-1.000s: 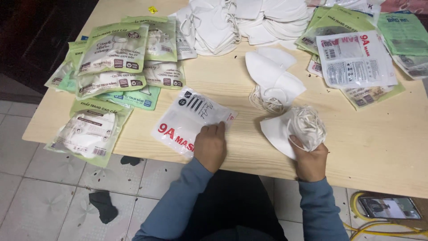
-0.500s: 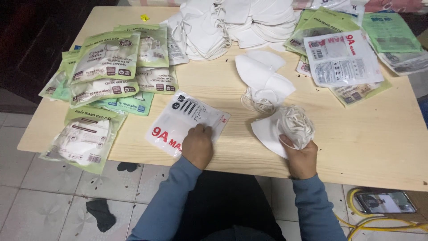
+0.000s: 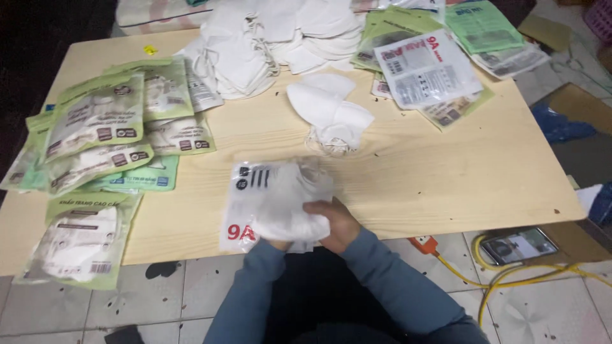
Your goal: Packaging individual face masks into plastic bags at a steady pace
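Green flat plastic mask packets are lying in a loose overlapping spread on the left part of the pale wooden worktop, one more green packet with a white mask inside sitting at the near-left edge. White-and-grey flat packets with red lettering and small dark label squares are lying on green ones at the far right. A heap of loose white folded masks is sitting at the far middle, two white masks with thin ear loops lying just in front of it. The clear plastic pouch with black stripes and a red mark is lying at the near edge, bulging with a white mask inside. The right hand is gripping the pouch's near-right side, fingers pressed together and curled onto it. The left hand is mostly hidden under the pouch, touching it; its fingers cannot be told. A phone, orange plug and yellow cable are lying on the tiled floor
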